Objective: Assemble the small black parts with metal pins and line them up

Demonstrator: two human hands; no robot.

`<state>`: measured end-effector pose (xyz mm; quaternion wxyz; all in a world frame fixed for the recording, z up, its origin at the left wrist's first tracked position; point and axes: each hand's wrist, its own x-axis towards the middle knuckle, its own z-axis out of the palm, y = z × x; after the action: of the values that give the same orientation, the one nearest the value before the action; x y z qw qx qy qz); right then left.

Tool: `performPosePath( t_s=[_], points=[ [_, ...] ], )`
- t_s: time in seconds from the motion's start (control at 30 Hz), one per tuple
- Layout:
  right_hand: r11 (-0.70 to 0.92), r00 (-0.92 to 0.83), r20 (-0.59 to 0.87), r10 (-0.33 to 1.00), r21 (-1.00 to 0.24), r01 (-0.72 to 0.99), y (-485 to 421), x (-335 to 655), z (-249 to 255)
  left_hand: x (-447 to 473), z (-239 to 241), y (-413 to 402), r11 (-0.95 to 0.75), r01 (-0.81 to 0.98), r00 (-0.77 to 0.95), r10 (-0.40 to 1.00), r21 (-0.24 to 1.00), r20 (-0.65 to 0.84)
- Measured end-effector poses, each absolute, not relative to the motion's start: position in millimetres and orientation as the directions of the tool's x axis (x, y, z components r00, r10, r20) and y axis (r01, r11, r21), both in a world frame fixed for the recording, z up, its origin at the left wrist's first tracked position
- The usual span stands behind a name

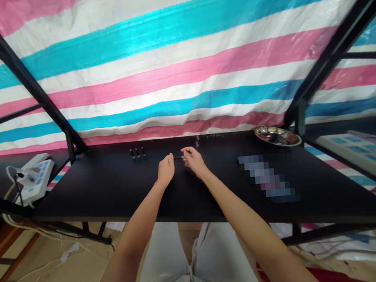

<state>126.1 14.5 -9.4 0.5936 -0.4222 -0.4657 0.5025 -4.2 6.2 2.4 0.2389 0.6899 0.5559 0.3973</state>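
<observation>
Both my hands are close together over the middle of the black table [113, 186]. My left hand [166, 169] is closed, its thumb pressed to the fingers, around a thin dark rod [177, 158] that sticks out to the right. In a pinch, my right hand [194, 161] grips a small pale piece [182, 157] at the rod's right end; whether the two touch I cannot tell. Short black cylinders [137, 153] with light ends lie left of my hands. Beyond my right hand are small clear pieces [197, 141] and a row of several tiny bits [215, 136].
A round metal dish [278, 136] stands at the back right. Nearer me lies a long blurred-out object [267, 179]. White power strips are on the left [36, 181] and right [361, 153]. Black frame posts and a striped sheet [183, 76] bound the table.
</observation>
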Motion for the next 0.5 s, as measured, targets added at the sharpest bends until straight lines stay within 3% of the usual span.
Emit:
performPosePath(
  t_s=[0.23, 0.5],
  points=[
    [0.168, 0.063, 0.161, 0.985, -0.979, -0.119, 18, 127, -15, -7, -6, 15, -0.185, 0.340, 0.030, 0.982, 0.922, 0.186],
    [0.342, 0.046, 0.352, 0.935, -0.927, 0.156, 20, 133, -20, -7, -7, 16, -0.193, 0.255, 0.050, 0.981, 0.947, 0.186]
  ],
)
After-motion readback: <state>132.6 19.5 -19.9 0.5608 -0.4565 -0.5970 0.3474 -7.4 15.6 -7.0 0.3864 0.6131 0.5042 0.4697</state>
